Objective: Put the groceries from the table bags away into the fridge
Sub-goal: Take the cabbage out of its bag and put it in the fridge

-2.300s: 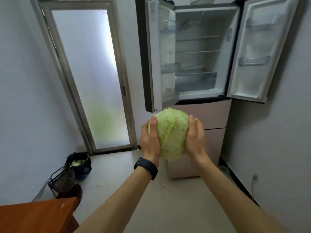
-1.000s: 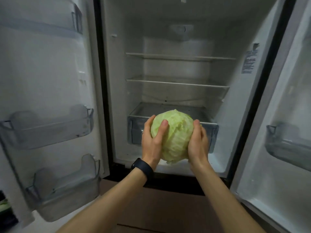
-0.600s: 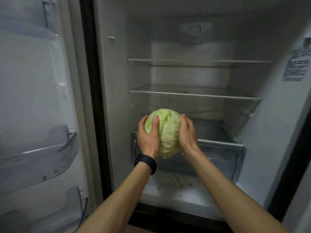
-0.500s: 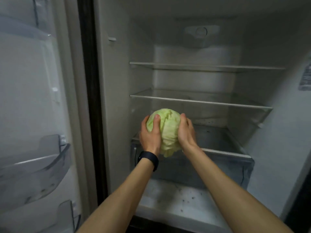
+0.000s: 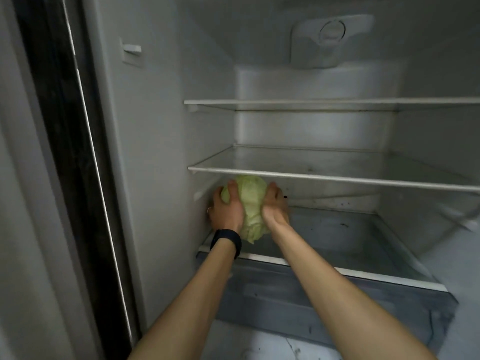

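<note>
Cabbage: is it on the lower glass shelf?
No, the cabbage is under the lower glass shelf, at the left end of the drawer, gripped between the left hand and right hand.

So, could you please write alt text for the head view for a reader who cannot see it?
Left hand and right hand hold a pale green cabbage at the left end of the fridge drawer, just beneath the lower glass shelf.

At your 12 o'clock, the cabbage [image 5: 253, 203] lies between lower shelf [image 5: 337, 179] and drawer [image 5: 337, 272], far left; left hand [image 5: 227, 213] at its 9, right hand [image 5: 274, 210] at 3.
</note>
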